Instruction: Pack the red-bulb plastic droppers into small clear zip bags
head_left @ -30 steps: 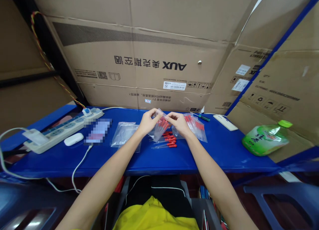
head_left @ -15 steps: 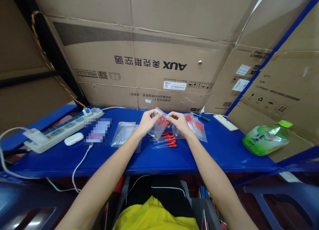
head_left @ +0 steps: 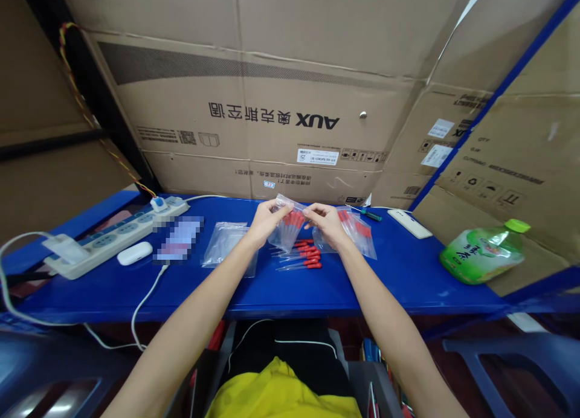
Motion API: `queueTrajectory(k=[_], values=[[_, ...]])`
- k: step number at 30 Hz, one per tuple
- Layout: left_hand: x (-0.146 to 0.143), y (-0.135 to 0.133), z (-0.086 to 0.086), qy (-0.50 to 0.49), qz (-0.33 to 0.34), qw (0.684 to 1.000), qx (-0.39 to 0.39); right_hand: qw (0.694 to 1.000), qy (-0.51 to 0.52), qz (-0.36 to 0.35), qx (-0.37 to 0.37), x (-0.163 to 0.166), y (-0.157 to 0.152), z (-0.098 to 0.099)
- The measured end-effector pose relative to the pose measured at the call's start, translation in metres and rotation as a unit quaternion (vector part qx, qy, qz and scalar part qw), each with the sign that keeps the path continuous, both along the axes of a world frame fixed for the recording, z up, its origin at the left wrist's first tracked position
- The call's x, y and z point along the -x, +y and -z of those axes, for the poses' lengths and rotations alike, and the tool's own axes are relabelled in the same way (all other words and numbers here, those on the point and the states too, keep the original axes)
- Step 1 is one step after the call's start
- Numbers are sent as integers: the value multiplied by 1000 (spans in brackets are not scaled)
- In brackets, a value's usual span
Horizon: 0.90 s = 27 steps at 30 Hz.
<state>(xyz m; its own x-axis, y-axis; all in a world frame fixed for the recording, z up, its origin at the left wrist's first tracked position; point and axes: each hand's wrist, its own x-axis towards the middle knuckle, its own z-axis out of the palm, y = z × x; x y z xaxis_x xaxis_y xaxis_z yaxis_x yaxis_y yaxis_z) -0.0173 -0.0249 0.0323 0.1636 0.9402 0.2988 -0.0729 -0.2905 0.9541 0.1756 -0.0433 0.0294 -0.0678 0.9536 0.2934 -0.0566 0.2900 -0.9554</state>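
Observation:
Both hands hold one small clear zip bag (head_left: 286,231) with red-capped droppers inside, just above the blue table (head_left: 399,273). My left hand (head_left: 267,220) pinches the bag's top left corner. My right hand (head_left: 325,222) pinches the top edge on the right side. Several loose red-capped droppers (head_left: 304,256) lie on the table right under the bag. A filled bag of droppers (head_left: 357,229) lies behind my right hand. A stack of empty clear bags (head_left: 225,241) lies left of my left hand.
A white power strip (head_left: 111,237), an earbud case (head_left: 134,252) and a blurred phone with a white cable lie at the left. A green-handled screwdriver (head_left: 371,214), a white remote (head_left: 410,223) and a green bottle (head_left: 484,252) lie at the right. Cardboard boxes (head_left: 272,104) wall the back.
My fingers have shifted slightly along the bag's top edge, and the bag hangs a little lower and more to the left. Nothing else has moved.

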Motion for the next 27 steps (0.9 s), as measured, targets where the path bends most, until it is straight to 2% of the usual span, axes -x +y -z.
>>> queueTrajectory(k=[5, 11, 17, 22, 27], values=[[-1, -1, 0, 2, -1, 1000, 1, 999, -12, 21, -22, 1, -2, -3], [-2, 0, 0, -17, -3, 1000, -6, 1000, -2, 0, -4, 1, -2, -2], [-2, -2, 0, 3, 11, 1000, -8, 999, -33, 21, -20, 1, -3, -3], [-2, -1, 0, -17, -3, 1000, -9, 998, -47, 24, -25, 0, -2, -2], [-1, 1, 0, -26, -7, 1000, -7, 997, -46, 30, -60, -2, -1, -1]])
